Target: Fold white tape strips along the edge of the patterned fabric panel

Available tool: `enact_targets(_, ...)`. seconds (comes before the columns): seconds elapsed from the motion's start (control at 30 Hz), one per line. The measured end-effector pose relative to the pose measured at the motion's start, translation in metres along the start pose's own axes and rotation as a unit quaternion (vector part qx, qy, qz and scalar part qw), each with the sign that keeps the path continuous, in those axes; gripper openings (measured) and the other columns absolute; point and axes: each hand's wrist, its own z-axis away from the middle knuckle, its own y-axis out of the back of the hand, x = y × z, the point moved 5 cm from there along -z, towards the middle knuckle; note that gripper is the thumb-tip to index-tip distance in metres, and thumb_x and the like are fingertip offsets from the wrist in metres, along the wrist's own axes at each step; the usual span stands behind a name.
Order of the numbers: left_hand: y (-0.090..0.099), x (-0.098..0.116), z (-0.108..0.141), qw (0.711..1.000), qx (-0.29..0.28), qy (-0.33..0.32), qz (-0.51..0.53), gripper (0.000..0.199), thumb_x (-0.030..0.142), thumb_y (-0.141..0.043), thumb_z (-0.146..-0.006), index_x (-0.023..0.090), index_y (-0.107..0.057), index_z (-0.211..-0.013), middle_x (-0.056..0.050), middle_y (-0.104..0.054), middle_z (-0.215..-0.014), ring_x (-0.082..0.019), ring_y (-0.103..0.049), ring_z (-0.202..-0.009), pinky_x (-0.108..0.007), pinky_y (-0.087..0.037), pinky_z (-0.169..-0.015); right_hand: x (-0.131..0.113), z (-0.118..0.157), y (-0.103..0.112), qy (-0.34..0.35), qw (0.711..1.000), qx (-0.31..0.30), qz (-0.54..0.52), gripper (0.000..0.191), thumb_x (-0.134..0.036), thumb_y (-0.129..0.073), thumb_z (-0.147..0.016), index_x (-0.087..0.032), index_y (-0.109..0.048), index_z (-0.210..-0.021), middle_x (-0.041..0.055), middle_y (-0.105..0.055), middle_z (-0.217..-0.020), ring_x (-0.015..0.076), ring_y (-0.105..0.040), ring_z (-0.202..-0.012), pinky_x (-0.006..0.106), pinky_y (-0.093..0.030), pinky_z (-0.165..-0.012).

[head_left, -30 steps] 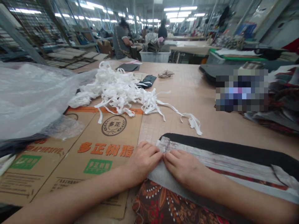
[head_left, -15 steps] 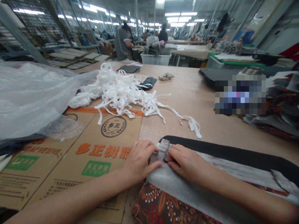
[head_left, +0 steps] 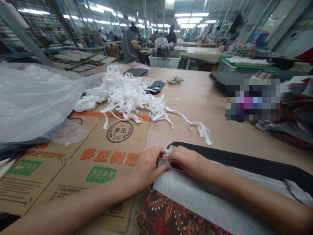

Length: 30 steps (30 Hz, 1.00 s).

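Close together, both my hands work at the far left corner of a pale grey lining fabric (head_left: 186,189). My left hand (head_left: 149,164) is closed on the corner, with thumb and fingers gripping its edge. Bent fingers of my right hand (head_left: 190,161) pinch the folded fabric just beside it, and partly cover the fold. Along the near side of the lining shows brown fabric printed with orange leaves and white dots (head_left: 168,209). A black panel with a rounded corner (head_left: 227,156) lies beyond, its edge showing past the right forearm.
Flattened cardboard (head_left: 97,140) lies at left under part of a clear plastic sheet (head_left: 36,101). White tape strips (head_left: 124,94) form a tangled heap ahead. Fabric stacks (head_left: 295,114) stand at right. A person (head_left: 130,45) works beyond the table (head_left: 193,98).
My right hand has shifted slightly left, closer to my left hand, and now covers more of the fold. The camera view has moved a little.
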Motion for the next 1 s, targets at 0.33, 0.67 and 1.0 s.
enact_targets(0.33, -0.002, 0.029, 0.008, 0.952, -0.081, -0.204, -0.212, 0.029, 0.017, -0.032, -0.094, 0.014, -0.059, -0.083, -0.004, -0.054, -0.076, -0.019, -0.046, -0.071, -0.034, -0.036, -0.067, 0.007, -0.020, -0.003, -0.020, 0.995, -0.064, 0.077, 0.014, -0.011, -0.045, -0.085, -0.015, -0.053, -0.076, 0.0017, -0.050, -0.078, 0.0105, -0.045, -0.065, 0.021, -0.035, -0.055)
enact_targets(0.67, -0.006, 0.032, 0.008, 0.947, -0.108, -0.207, -0.220, 0.034, 0.015, -0.025, -0.095, 0.012, -0.058, -0.091, -0.006, -0.053, -0.080, -0.021, -0.046, -0.075, -0.036, -0.038, -0.070, 0.017, -0.038, -0.004, -0.075, 0.987, -0.122, 0.076, 0.009, -0.008, -0.045, -0.081, -0.016, -0.050, -0.079, 0.0023, -0.056, -0.074, 0.0122, -0.050, -0.062, 0.023, -0.036, -0.055)
enact_targets(1.0, -0.010, 0.029, 0.010, 0.945, -0.090, -0.242, -0.200, 0.035, 0.016, -0.023, -0.096, 0.010, -0.055, -0.107, -0.010, -0.056, -0.112, -0.024, -0.045, -0.105, -0.044, -0.029, -0.094, -0.017, 0.032, 0.004, -0.067, 0.985, 0.021, 0.157, 0.018, -0.013, -0.041, -0.088, -0.013, -0.055, -0.099, 0.0089, -0.058, -0.095, 0.0185, -0.051, -0.088, 0.032, -0.043, -0.076)
